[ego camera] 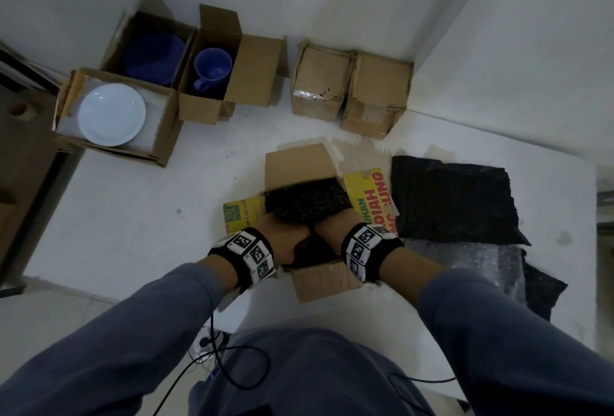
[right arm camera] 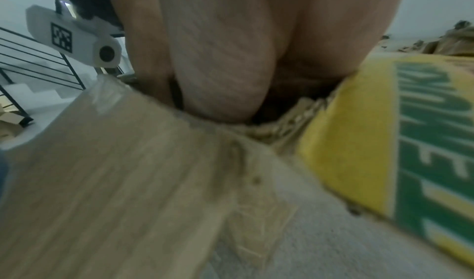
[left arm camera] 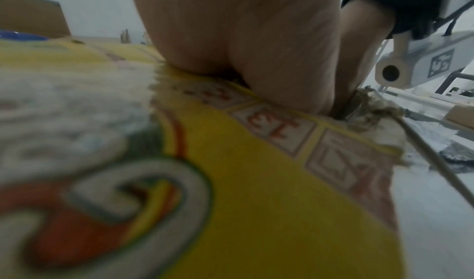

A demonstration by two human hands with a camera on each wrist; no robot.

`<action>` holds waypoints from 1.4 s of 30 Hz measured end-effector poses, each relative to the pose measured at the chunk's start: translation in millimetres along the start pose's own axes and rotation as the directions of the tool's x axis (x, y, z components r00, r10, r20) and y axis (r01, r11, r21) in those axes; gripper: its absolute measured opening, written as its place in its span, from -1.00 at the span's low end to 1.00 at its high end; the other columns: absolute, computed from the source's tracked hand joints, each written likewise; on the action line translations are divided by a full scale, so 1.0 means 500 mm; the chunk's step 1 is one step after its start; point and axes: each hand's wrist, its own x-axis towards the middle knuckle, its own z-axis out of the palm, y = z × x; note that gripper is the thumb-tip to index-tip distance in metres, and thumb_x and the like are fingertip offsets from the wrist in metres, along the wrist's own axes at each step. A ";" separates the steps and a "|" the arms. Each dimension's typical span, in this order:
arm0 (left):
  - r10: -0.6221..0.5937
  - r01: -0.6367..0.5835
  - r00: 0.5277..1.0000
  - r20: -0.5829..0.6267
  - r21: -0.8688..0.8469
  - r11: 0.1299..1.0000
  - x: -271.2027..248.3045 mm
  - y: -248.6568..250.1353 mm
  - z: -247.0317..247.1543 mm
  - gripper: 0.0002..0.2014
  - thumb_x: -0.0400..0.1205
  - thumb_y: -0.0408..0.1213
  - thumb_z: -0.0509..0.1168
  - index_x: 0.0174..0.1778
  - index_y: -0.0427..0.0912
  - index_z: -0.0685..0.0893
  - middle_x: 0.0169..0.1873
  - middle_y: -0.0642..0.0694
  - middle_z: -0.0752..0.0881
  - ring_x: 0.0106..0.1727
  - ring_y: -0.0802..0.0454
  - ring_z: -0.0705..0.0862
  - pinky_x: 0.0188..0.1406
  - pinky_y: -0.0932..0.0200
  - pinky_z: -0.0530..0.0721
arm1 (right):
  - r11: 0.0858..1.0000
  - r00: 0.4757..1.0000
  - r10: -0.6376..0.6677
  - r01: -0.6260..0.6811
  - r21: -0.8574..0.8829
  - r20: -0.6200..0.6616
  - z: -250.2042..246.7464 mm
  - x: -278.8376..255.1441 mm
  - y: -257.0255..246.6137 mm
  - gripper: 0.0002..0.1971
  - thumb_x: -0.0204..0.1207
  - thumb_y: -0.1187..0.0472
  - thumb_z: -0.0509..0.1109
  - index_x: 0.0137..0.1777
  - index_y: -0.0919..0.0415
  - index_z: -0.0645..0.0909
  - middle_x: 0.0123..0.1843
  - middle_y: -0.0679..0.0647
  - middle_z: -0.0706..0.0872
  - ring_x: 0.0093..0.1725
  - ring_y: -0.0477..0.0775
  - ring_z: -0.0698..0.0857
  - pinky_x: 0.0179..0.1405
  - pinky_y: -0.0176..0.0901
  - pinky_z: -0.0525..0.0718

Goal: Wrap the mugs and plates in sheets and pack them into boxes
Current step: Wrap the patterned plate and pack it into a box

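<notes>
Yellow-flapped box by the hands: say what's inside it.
The yellow-flapped box holds a black bubble-wrapped bundle, with the left hand and right hand reaching in. What the wrap covers, and the fingers, are hidden.

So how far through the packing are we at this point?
Possibly done: two closed boxes by the wall, contents hidden. In hand: left hand and right hand lower a black-wrapped bundle into the open yellow-printed box. Left: the white plate, blue plate and blue mug sit unwrapped; black sheets wait nearby.

A black railing (right arm camera: 38, 60) stands beside white stairs (right arm camera: 30, 94).
</notes>
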 end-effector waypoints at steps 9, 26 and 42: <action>-0.101 0.113 0.982 -0.161 0.066 0.991 0.036 -0.001 0.058 -0.89 0.65 -0.21 0.22 -0.10 -0.17 0.54 -0.02 -0.18 0.68 0.04 -0.25 0.64 -0.07 0.11 0.50 | 0.985 0.985 -0.112 0.092 -0.149 -0.132 0.010 0.003 0.007 -0.65 0.65 0.38 0.15 0.36 0.35 0.60 0.35 0.31 0.63 0.35 0.43 0.54 0.32 0.24 0.55; -0.656 0.118 0.754 -0.036 -0.975 0.189 0.069 0.022 0.103 -0.58 0.63 -0.30 0.35 0.42 -0.19 0.51 0.25 -0.16 0.62 0.29 -0.25 0.56 0.10 0.13 0.47 | 0.994 0.959 -0.008 0.039 0.102 -0.285 0.034 0.000 0.012 -0.48 0.77 0.21 0.02 0.70 0.26 0.09 0.71 0.23 0.15 0.66 0.27 0.18 0.65 0.05 0.10; -0.658 0.198 0.729 -0.189 -0.862 0.468 0.049 0.051 0.096 -0.59 0.80 -0.28 0.02 0.59 -0.24 0.29 0.54 -0.26 0.38 0.51 -0.22 0.40 0.55 -0.04 0.33 | 0.989 0.956 0.122 -0.095 0.111 -0.268 0.042 0.030 -0.011 -0.59 0.72 0.30 -0.02 0.45 0.29 0.51 0.44 0.28 0.56 0.41 0.32 0.52 0.45 0.15 0.43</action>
